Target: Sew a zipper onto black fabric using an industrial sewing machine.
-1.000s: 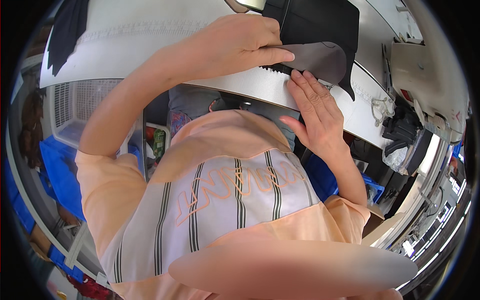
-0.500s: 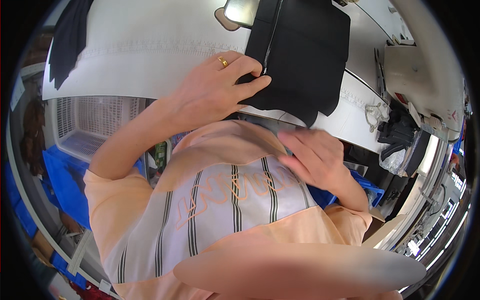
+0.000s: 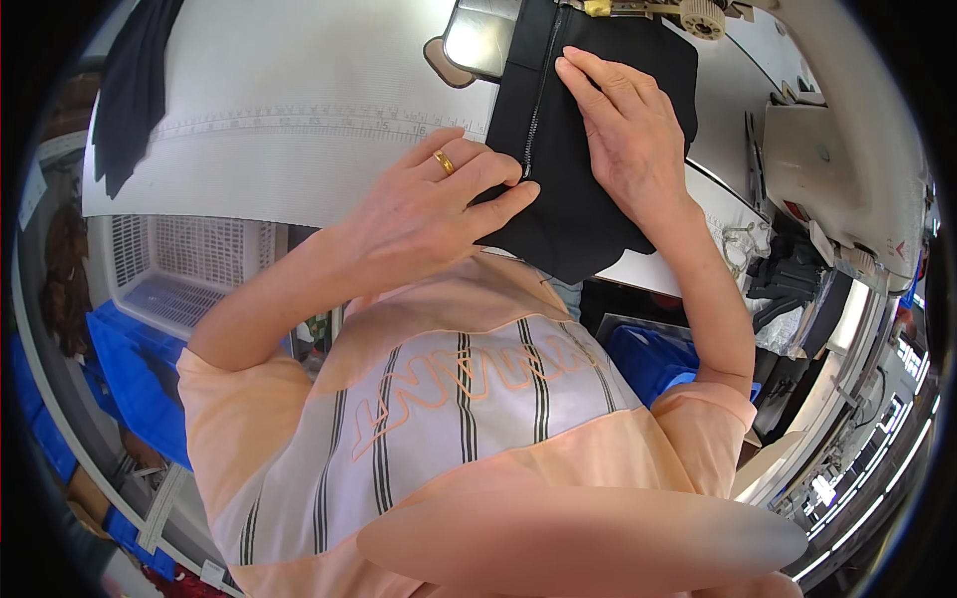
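Note:
A black fabric piece (image 3: pixel 573 234) with a metal zipper (image 3: pixel 535 125) lies on the white worktable, its front part hanging past the edge. My left hand (image 3: pixel 424 199), with a ring on one finger, pinches the fabric between thumb and forefinger at the zipper's near end. Flat on the cloth to the right of the zipper rests my right hand (image 3: pixel 635 135), fingers stretched forward and the tips close to the zipper's teeth. The zipper's far end runs under the sewing machine's parts (image 3: pixel 653 10) at the top.
A shiny phone-like object (image 3: pixel 481 38) sits left of the fabric. Dark cloth (image 3: pixel 138 95) drapes over the table's left end. Below are a white plastic basket (image 3: pixel 189 254) and blue bins (image 3: pixel 140 374). The machine's pale body (image 3: pixel 847 169) stands at right, near black scraps (image 3: pixel 793 274).
My right hand has risen from beside my body onto the fabric. The fabric's near edge now sits slightly lower, and the machine's parts show more at the top. My left hand keeps its pinch.

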Demonstrator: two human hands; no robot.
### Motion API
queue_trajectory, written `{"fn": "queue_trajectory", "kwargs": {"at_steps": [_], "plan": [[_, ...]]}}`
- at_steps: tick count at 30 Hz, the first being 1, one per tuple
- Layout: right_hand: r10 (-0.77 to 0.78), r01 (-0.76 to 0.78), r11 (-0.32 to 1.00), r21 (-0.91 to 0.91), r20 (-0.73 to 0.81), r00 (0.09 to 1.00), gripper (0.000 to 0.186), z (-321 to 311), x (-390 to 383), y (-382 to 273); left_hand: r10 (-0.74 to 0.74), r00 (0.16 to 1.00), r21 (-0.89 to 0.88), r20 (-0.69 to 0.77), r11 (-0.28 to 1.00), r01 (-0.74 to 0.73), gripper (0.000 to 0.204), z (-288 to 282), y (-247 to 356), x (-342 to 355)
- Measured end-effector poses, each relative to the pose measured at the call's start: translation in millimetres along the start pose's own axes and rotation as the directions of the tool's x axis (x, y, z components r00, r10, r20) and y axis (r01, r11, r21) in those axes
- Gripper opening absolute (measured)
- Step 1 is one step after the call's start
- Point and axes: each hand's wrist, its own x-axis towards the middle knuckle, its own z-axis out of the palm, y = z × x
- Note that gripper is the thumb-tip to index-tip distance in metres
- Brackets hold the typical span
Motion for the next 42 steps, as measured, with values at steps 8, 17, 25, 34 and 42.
{"fn": "queue_trajectory", "kwargs": {"at_steps": [8,17,25,34,42], "plan": [[0.005,-0.023,0.991,0.129,0.14,0.99,0.05,-25.9,-23.1,-51.7,0.052,0.997,0.075,0.049,0.996,-0.055,0.052,-3.3,4.7,-7.0],[-0.053,0.034,0.991,0.127,0.152,0.987,0.044,-32.4,-33.0,-61.4,0.097,0.994,-0.047,0.044,0.994,-0.095,0.04,-17.7,-23.8,8.5],[-0.082,0.061,0.987,0.151,0.131,0.988,0.047,-31.9,-31.8,-60.9,0.063,0.997,0.213,-0.04,0.976,-0.053,0.031,-5.5,-76.2,46.5],[-0.118,0.087,0.982,0.17,0.181,0.976,0.048,-35.2,-30.6,-56.9,0.003,1.0,0.208,0.006,0.978,-0.004,0.032,-11.7,-67.7,47.3],[-0.111,0.076,0.98,0.185,0.186,0.976,0.048,-33.2,-30.4,-53.9,0.026,1.0,0.17,0.013,0.985,-0.028,0.032,-12.3,-73.2,49.1]]}}
